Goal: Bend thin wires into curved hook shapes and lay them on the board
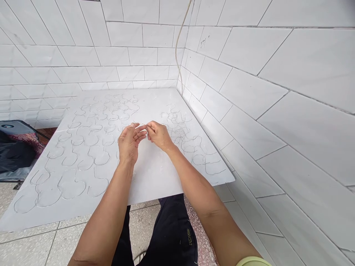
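Observation:
Above the middle of a white tabletop [155,177], my two hands come close together around a thin piece of wire [141,124]. My left hand [128,142] grips it between thumb and forefinger, with the other fingers loosely curled. The fingertips of my right hand [158,134] are pinched together at the wire's other side. Much of the wire is hidden by my fingers. To the left, bent wires [102,164] with rounded loops lie spread in rows. Right of my hands, a looser tangle of curved wires [181,135] lies on the same surface.
White tiled walls [244,107] meet in a corner behind and right of the table. A pale cable [176,50] hangs down that corner. At the left stands a folding chair [16,125] with dark cloth on it. My legs [166,229] are under the near edge.

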A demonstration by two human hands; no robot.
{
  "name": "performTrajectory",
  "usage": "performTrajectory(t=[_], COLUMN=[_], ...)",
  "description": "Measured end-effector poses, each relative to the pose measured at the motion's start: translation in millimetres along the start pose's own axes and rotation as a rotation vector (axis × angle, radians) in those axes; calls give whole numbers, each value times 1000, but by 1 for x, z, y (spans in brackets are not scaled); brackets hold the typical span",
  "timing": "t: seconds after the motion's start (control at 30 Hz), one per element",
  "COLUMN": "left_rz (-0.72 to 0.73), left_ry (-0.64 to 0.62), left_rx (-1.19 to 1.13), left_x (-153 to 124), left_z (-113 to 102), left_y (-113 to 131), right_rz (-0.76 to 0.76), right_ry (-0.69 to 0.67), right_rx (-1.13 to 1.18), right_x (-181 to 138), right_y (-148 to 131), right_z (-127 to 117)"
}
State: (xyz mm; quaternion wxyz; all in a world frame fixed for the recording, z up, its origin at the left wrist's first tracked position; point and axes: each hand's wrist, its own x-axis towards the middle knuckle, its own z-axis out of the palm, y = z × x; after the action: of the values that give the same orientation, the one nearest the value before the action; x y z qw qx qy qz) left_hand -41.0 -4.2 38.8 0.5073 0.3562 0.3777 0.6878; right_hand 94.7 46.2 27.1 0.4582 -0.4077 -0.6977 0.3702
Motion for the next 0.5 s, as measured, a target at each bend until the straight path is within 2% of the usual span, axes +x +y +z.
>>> performTrajectory(t=[0.17, 0.33, 0.5], left_rz=[-65, 32, 34], left_ry=[29, 92, 148], left_rx=[107, 388, 371], left_x=[-1, -2, 0], left_z=[0, 2, 0], left_y=[-1, -8, -12], right_rz=[-6, -90, -85], right_ry=[92, 114, 110], right_rx=[-117, -219, -228], right_x=[2, 2, 1], right_y=[7, 13, 13], right_z=[2, 4, 6])
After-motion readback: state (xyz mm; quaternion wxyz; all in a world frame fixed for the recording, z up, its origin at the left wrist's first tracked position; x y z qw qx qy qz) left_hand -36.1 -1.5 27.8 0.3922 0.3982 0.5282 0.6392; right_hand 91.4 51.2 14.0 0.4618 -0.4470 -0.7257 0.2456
